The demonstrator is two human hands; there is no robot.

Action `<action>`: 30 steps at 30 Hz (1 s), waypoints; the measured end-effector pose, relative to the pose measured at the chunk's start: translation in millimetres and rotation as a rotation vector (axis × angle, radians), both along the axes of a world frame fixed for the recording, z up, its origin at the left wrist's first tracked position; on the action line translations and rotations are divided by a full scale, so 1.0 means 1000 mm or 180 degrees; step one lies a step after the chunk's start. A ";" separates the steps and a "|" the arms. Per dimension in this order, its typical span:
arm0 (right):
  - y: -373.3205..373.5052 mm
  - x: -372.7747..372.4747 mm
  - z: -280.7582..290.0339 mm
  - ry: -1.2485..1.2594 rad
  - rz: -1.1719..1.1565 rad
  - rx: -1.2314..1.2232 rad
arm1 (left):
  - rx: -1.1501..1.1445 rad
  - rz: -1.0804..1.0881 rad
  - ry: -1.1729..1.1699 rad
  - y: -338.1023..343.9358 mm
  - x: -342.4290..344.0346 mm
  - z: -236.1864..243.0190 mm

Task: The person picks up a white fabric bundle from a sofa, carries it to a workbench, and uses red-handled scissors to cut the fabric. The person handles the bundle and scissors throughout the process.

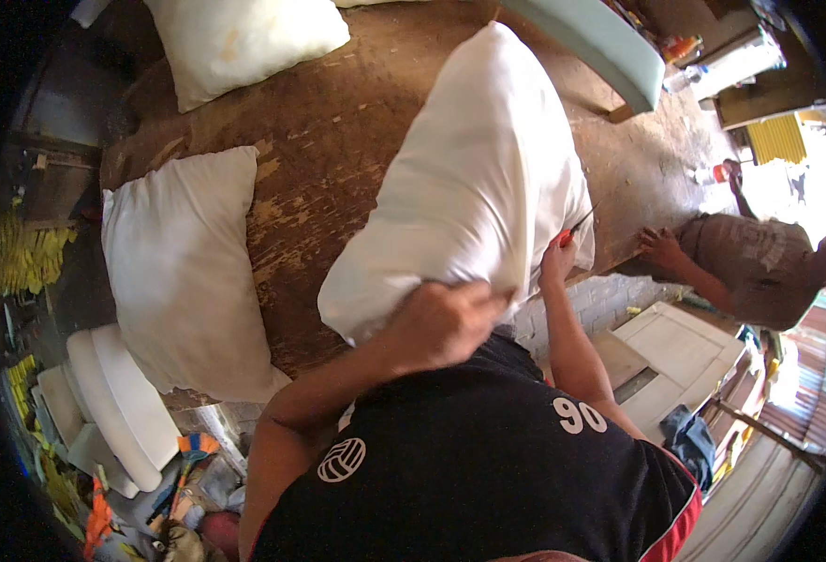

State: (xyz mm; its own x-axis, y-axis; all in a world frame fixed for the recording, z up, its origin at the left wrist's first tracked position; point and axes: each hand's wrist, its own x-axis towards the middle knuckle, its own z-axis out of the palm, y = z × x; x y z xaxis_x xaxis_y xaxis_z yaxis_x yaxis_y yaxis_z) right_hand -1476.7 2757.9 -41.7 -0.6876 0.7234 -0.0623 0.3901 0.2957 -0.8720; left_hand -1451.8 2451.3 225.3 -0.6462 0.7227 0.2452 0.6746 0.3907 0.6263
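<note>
A plump white pillow (474,178) rests on the worn brown wooden table, its near edge against my body. My left hand (452,320) is closed at this near edge, gripping the cloth; motion blurs its fingers a little. Over at the pillow's right side, my right hand (557,260) is closed around a red-handled tool (567,238) with a thin dark blade pointing away to the right. Whether it is scissors or a knife, I cannot tell. The blade lies in front of the pillow's right corner. A second white pillow (186,272) lies flat to the left.
Another stained white pillow (244,42) lies at the far left of the table (310,140). A pale green padded piece (600,47) stands at the far right. At the right edge, another person (745,267) has a hand on the table. White upholstered furniture (123,403) stands lower left.
</note>
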 end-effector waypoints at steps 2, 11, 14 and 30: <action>-0.008 -0.001 0.022 0.0218 0.0216 -0.0747 | -0.0384 0.0776 0.0139 -0.044 -0.019 -0.018; 0.019 0.063 0.031 -0.0170 -0.0362 -0.1064 | 0.1049 0.4080 -0.1394 -0.147 0.038 -0.141; 0.002 0.066 0.017 0.0038 -0.0223 -0.1926 | 0.1992 0.3642 -0.3215 -0.099 0.053 -0.173; -0.024 -0.057 0.062 -0.0074 0.1296 -0.1284 | 0.1899 0.3842 -0.1892 -0.191 -0.059 -0.163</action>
